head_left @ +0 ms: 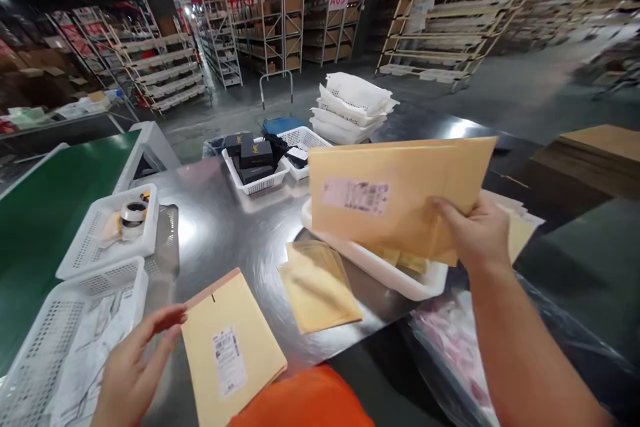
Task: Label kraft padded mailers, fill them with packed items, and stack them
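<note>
My right hand grips a yellow padded envelope by its right side, thumb on the front face. A printed white label shows on it, and it is raised above a white basket. My left hand is at the lower left, thumb and fingers apart, fingertips at the upper left corner of another labelled envelope. That envelope lies at the near table edge; whether the fingertips press on it I cannot tell. Between the hands, a plain yellow envelope lies flat on the metal table.
Two white baskets on the left hold tape rolls and label sheets. Dark boxes fill a basket behind. White baskets are stacked at the back. A plastic-lined bin stands at lower right; a green conveyor runs left.
</note>
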Motion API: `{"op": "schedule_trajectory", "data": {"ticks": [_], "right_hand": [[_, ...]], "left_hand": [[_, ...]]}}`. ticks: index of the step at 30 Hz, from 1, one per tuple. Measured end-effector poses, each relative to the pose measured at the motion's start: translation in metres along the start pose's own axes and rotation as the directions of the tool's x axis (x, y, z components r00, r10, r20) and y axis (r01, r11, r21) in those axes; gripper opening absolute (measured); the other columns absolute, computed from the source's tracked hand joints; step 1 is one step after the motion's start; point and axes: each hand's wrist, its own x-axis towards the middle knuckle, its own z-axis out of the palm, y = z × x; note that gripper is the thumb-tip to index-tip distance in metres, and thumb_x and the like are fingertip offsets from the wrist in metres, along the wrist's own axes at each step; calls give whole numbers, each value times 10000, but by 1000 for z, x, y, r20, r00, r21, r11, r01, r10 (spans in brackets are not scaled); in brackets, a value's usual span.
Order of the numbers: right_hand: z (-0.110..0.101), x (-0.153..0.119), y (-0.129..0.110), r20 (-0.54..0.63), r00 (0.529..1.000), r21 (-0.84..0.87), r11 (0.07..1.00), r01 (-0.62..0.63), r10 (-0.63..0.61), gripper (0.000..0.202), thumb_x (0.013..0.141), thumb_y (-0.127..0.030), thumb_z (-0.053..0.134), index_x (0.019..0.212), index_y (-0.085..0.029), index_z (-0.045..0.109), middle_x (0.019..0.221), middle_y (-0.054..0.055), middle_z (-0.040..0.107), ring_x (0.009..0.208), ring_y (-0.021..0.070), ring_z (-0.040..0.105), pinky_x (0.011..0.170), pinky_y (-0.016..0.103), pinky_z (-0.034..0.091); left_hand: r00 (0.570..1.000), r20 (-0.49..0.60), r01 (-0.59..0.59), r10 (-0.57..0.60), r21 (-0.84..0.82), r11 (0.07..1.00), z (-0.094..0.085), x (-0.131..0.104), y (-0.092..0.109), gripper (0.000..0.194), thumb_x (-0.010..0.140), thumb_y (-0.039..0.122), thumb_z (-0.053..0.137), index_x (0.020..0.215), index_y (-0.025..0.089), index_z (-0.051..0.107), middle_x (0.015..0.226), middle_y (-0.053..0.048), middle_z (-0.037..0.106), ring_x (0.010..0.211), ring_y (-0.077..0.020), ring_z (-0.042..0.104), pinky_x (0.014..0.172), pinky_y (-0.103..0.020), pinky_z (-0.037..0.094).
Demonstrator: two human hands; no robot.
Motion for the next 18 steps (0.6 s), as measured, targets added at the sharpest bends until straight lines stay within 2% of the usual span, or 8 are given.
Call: {"op": "schedule_trajectory", "data": {"ticks": [2,4,6,7,9,11,15,18], "right_hand": [[-4,19,32,-137,982,-227,961,-157,128,457,704,-342,775,1070,-101,645,1023,220,679,846,268,614,730,398,462],[11,15,53,-215,974,-459,874,-159,65,637,693,-357,792,1215,-67,570,1246,339,565,1077,374,550,868,503,410],[38,-4,67,-66,989,-656,753,54,-129,719,749,-401,748,1333,-80,479,1447,358,378,1291,436,381,984,587,310],[52,-16,72,124,975,-711,668,218,-186,660,803,-405,689,1353,-114,468,1506,316,323,1354,429,303,1023,610,259],[74,-34,81,550,829,-680,522,514,-100,439,884,-348,561,1297,-202,534,1516,204,382,1378,378,287,1051,610,226],[83,-38,92,753,654,-601,480,639,71,281,897,-260,485,1135,-249,634,1433,132,508,1320,333,373,1036,584,258],[70,-18,119,775,606,-608,471,639,177,298,835,-149,484,1032,-236,690,1428,122,526,1313,336,388,1016,580,276],[58,-10,132,844,496,-525,496,691,202,308,789,-93,503,953,-232,724,1291,107,633,1209,305,505,962,486,351]], "left_hand": [[1000,15,13,-14,8,1000,7,-2,-10,336,845,529,566,978,257,713,917,-13,795,842,-213,754,722,-264,608],[1000,8,11,-11,23,1000,13,-1,-10,322,849,523,561,978,272,716,921,7,795,844,-199,754,729,-245,601],[1000,5,-16,16,32,999,17,3,-6,295,854,503,565,982,284,716,923,24,796,833,-181,754,717,-215,593],[999,9,-38,37,37,999,18,5,-3,280,853,490,572,974,285,720,917,27,797,820,-175,756,706,-204,592],[995,25,-94,93,46,995,18,9,2,257,844,466,587,938,277,734,897,21,799,792,-174,758,687,-195,592],[991,31,-135,133,63,989,16,11,5,245,835,447,596,904,265,746,884,8,801,779,-181,760,681,-198,595],[996,49,-85,80,101,991,13,4,-6,252,818,454,602,869,261,755,864,1,801,773,-189,761,647,-194,594],[995,73,54,-61,102,993,17,-8,-26,284,801,490,591,849,265,758,837,5,799,746,-188,757,650,-202,595]]}}
